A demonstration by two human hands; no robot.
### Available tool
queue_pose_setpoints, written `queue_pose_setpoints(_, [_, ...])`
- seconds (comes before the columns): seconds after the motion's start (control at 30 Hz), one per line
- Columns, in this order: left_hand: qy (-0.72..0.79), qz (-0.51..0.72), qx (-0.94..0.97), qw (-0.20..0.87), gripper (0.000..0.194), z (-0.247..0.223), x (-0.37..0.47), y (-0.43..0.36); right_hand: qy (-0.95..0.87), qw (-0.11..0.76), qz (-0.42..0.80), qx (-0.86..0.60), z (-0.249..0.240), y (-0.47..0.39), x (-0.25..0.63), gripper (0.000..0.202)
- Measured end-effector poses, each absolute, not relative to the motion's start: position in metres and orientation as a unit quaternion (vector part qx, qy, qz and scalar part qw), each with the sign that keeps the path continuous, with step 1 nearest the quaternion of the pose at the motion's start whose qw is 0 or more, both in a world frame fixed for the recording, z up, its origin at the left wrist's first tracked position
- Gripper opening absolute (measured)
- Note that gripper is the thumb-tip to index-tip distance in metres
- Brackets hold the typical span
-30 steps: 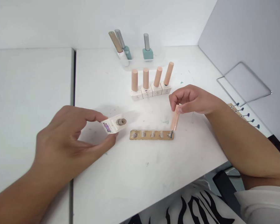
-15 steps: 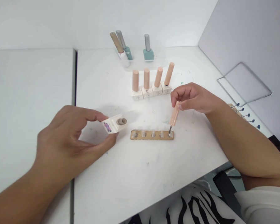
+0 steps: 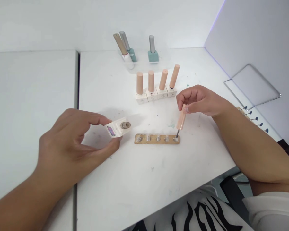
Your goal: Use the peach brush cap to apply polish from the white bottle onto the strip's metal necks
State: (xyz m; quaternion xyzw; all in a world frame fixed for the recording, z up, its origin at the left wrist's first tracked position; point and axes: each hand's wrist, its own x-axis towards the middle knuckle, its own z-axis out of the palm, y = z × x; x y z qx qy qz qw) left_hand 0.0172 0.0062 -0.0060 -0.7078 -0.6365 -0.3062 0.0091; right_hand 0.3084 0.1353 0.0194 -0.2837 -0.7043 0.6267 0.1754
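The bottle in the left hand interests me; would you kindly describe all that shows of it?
The bottle is white and boxy, with a purplish print on one side and a short, round, greyish neck, uncapped. Its material is unclear. The left hand holds it tilted between thumb and fingers, left of the tan strip, neck pointing rightward.

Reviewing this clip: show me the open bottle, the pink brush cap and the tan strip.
open bottle (image 3: 117, 128): head view, on its white body
pink brush cap (image 3: 181, 121): head view, middle of its handle
tan strip (image 3: 162, 140): head view, bare surface between clear pieces
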Motion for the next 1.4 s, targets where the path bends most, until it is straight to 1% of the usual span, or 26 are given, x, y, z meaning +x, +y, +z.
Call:
queue_pose_setpoints(0.17, [-0.624,-0.308,-0.718,0.004,0.019,-0.0018,0.0195,0.0052,-0.7,0.194,0.63,-0.276,0.0193,0.136,0.3089,0.005])
queue_pose_setpoints(0.3, [-0.638,-0.295,-0.711,-0.001,0.019,-0.0013,0.0194,0.005,-0.703,0.18,0.636,-0.262,0.0189,0.1341,0.307,0.004])
queue_pose_setpoints(0.43, [-0.632,-0.305,-0.712,0.006,0.02,-0.0033,0.0163,0.0054,-0.708,0.172,0.627,-0.276,0.0187,0.1337,0.3067,0.004])
queue_pose_setpoints(0.67, [-0.634,-0.309,-0.708,-0.006,0.02,0.0,0.0203,0.0053,-0.703,0.192,0.62,-0.29,0.0199,0.1366,0.3117,0.007])
queue_pose_setpoints(0.73, [-0.631,-0.31,-0.711,-0.008,0.019,0.0002,0.0214,0.0051,-0.704,0.188,0.628,-0.273,0.0202,0.1363,0.3117,0.007])
queue_pose_setpoints(0.93, [-0.625,-0.31,-0.716,-0.015,0.016,0.0004,0.0195,0.0051,-0.717,0.139,0.638,-0.244,0.0203,0.134,0.3081,0.004])
queue_pose_setpoints(1.07, [-0.615,-0.313,-0.724,-0.003,0.017,-0.0015,0.0184,0.007,-0.714,0.144,0.631,-0.266,0.0194,0.1357,0.3095,0.004])
queue_pose_setpoints(1.27, [-0.575,-0.36,-0.735,0.01,0.019,-0.0079,0.014,0.0104,-0.71,0.17,0.627,-0.272,0.0181,0.1386,0.3139,0.004])
queue_pose_setpoints(1.4, [-0.574,-0.353,-0.738,0.024,0.018,-0.0063,0.0137,0.0124,-0.719,0.152,0.629,-0.253,0.0193,0.1353,0.3112,0.004])
